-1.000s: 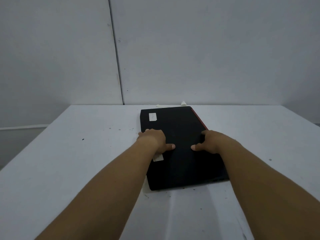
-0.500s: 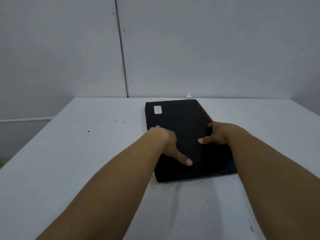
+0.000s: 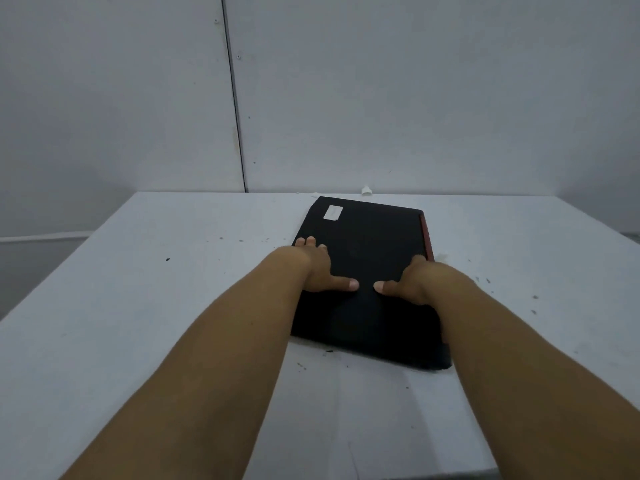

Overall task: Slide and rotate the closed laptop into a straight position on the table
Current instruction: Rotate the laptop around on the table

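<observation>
A closed black laptop (image 3: 370, 244) with a red strip along its right edge and a white sticker near its far left corner lies flat on the white table (image 3: 145, 306). It sits skewed, its near edge running down to the right. My left hand (image 3: 320, 266) grips the laptop's left edge, thumb flat on the lid. My right hand (image 3: 412, 280) grips the right edge, thumb on the lid and pointing at the other thumb. Both forearms cover parts of the laptop's near corners.
A small white object (image 3: 366, 190) lies at the table's far edge, against the grey panelled wall (image 3: 415, 98). Dark specks dot the tabletop around the laptop. The table's left edge drops off to a lower ledge.
The laptop has turned clockwise: its near edge, which rose slightly to the right, now slopes down to the right. My left thumb has drawn back level with the right thumb.
</observation>
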